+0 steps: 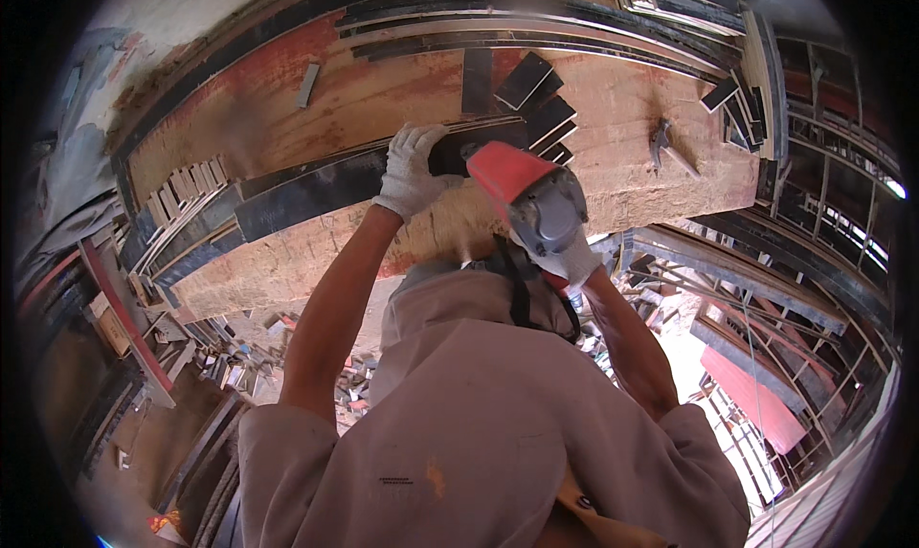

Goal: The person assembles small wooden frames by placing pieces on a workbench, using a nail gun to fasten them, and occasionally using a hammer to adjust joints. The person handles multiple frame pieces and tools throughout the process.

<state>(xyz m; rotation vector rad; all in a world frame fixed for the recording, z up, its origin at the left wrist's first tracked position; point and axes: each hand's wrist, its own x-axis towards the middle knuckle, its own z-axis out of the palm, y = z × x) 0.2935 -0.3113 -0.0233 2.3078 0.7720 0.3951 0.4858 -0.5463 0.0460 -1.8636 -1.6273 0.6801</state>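
Observation:
My left hand (413, 173), in a whitish work glove, holds down a long black-faced board (311, 190) on the workbench, its thumb spread toward the saw. My right hand (574, 261), also gloved, is wrapped round the handle of a handheld circular saw (546, 208) with a red guard and grey motor housing. The saw sits over the right part of the board, just right of my left hand. Its body hides the blade and most of my right fingers. Short black offcuts (548, 122) lie right beyond the saw.
The wooden workbench (622, 117) carries long strips (517, 33) along its far side. A hammer (672, 149) lies at right, a small grey strip (307, 85) at far left, and stacked short pieces (191, 184) at the left end. Scrap wood (239, 361) litters the floor below.

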